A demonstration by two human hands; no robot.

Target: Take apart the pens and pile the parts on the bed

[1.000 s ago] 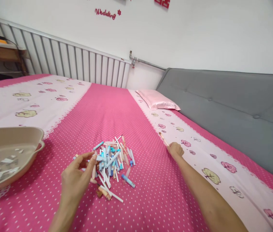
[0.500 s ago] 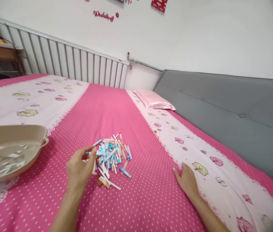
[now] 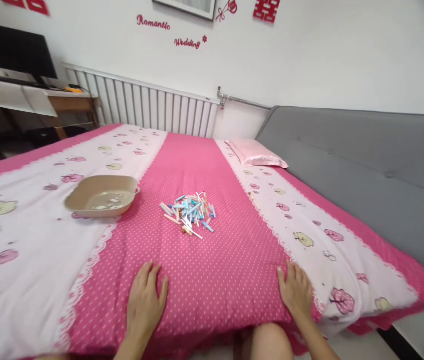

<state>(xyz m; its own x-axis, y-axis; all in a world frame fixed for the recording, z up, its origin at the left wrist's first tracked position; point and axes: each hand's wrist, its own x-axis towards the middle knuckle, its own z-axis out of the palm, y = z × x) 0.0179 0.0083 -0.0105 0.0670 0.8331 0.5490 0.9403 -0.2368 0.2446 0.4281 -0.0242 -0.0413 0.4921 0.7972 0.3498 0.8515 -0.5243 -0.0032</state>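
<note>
My left hand [image 3: 145, 302] lies flat on the pink dotted bedspread [image 3: 212, 270] near the bed's front edge, fingers stretched out and holding nothing. My right hand [image 3: 296, 291] also rests flat and open on the cover, further right, at the seam with the pale flowered strip. A pile of small blue, white and pink sticks [image 3: 189, 214] sits in the middle of the bed, well beyond both hands. A beige shallow basin [image 3: 103, 196] with a few white bits in it stands left of the pile. A single stick [image 3: 253, 200] lies apart on the pale strip to the right.
A pink pillow [image 3: 257, 155] lies at the far end beside the grey padded headboard [image 3: 365, 175]. A white radiator [image 3: 152, 107] runs along the wall. A desk with a dark monitor [image 3: 17, 50] stands at the far left. My knee [image 3: 270, 342] shows below the bed edge.
I have drawn back from the pile. My left hand left the sticks and now lies flat near the bed's edge; my right hand pulled back too. The view now takes in more of the room.
</note>
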